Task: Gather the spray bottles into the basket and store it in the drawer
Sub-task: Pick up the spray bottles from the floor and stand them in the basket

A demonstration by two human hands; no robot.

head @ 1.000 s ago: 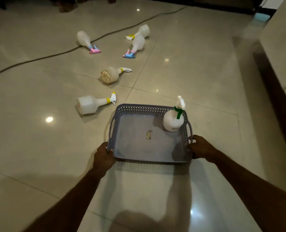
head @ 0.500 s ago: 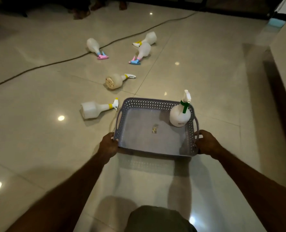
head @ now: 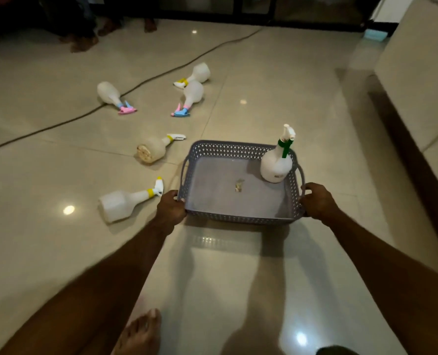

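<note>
While your left hand [head: 171, 210] and right hand [head: 318, 201] clasp the basket [head: 229, 218] by its side rims, only the green-collared bottle [head: 277, 162] stands inside. Five bottles lie on the floor [head: 277, 80], the nearest [head: 125, 202] just beside your left hand; no drawer shows yet.

Tiled floor [head: 277, 80] (glossy) bears five toppled spray bottles [head: 125, 203], a cable [head: 59, 124].
</note>
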